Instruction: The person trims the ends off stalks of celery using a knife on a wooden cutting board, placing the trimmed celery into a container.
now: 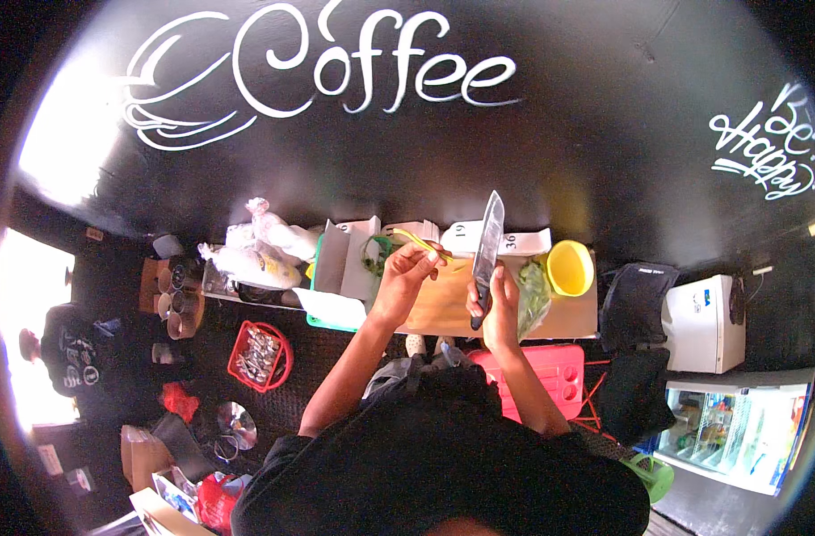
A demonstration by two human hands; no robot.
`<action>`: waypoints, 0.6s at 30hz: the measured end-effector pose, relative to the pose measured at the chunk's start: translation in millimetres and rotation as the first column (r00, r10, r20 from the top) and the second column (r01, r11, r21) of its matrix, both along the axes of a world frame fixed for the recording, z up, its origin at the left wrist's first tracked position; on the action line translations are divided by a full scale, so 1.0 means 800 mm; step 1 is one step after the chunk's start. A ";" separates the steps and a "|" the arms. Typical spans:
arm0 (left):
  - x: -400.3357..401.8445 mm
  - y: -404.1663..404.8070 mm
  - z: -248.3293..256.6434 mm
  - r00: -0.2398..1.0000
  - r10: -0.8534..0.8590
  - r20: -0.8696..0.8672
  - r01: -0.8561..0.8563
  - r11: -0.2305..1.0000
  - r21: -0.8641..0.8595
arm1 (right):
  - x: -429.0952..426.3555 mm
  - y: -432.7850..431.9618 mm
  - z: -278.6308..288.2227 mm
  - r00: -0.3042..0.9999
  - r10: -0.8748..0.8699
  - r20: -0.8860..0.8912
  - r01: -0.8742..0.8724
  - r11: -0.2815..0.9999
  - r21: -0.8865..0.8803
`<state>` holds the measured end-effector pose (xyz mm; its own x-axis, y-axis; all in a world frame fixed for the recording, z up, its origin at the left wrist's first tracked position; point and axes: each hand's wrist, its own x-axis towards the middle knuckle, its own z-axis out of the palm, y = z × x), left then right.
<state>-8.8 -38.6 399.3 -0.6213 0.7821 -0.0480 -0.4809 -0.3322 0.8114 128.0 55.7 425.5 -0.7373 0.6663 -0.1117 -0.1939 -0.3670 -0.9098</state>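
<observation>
A thin yellow-green strip (pixel 414 238), perhaps a piece of vegetable, is pinched between the thumb and fingers of my left hand (pixel 409 268). My right hand (pixel 501 301) grips a kitchen knife (pixel 491 228) by its black handle, with the broad blade pointing up and away from me. Both hands are raised over a wooden tabletop (pixel 441 305). Beside my right hand lies a clear plastic bag of green leaves (pixel 533 301). A yellow plastic bowl (pixel 571 268) stands just beyond it. Dark green leaves (pixel 375 254) sit beyond my left hand, partly hidden.
White cartons (pixel 462 236) line the wall. Filled plastic bags (pixel 267 264) and a green crate (pixel 327 321) are at left. A red basket of cutlery (pixel 259 355) is on the floor. Right are a red plastic table (pixel 535 375) and a display fridge (pixel 729 429). A person (pixel 76 348) is far left.
</observation>
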 end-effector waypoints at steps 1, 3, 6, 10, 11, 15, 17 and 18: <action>0.000 -0.004 0.006 1.000 0.011 -0.026 -0.011 1.000 0.000 | 0.000 -0.005 0.006 1.000 0.017 -0.009 -0.016 1.000 0.011; 0.005 -0.014 0.016 0.997 0.031 -0.075 -0.032 0.999 -0.003 | 0.003 -0.013 0.006 0.999 0.043 -0.019 -0.042 0.998 0.047; 0.008 -0.022 0.026 0.991 0.027 -0.135 -0.031 0.999 -0.028 | 0.002 -0.023 0.006 0.996 0.057 -0.071 -0.055 0.998 0.033; 0.016 -0.018 0.045 0.983 0.048 -0.176 -0.056 0.997 -0.043 | 0.002 -0.024 0.007 0.992 0.065 -0.105 -0.055 0.994 0.092; 0.017 -0.015 0.045 0.988 0.036 -0.148 -0.042 0.998 -0.036 | 0.004 -0.022 0.009 0.992 0.075 -0.100 -0.064 0.992 0.109; 0.011 -0.002 0.052 0.996 0.014 -0.086 -0.012 1.000 0.022 | 0.002 -0.016 0.020 0.990 0.079 -0.119 -0.062 0.988 0.142; 0.010 0.005 0.057 0.998 0.006 -0.062 -0.002 0.998 0.062 | 0.000 -0.011 0.021 0.989 0.076 -0.128 -0.054 0.984 0.169; 0.011 0.008 0.059 0.999 0.001 -0.047 0.003 0.997 0.080 | -0.001 -0.009 0.021 0.988 0.085 -0.127 -0.058 0.978 0.198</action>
<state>0.3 -32.0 446.7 -0.6203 0.7831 0.0444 -0.4430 -0.3965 0.8041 126.9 48.5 442.2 -0.7833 0.6105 0.1172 -0.2988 -0.2044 -0.9321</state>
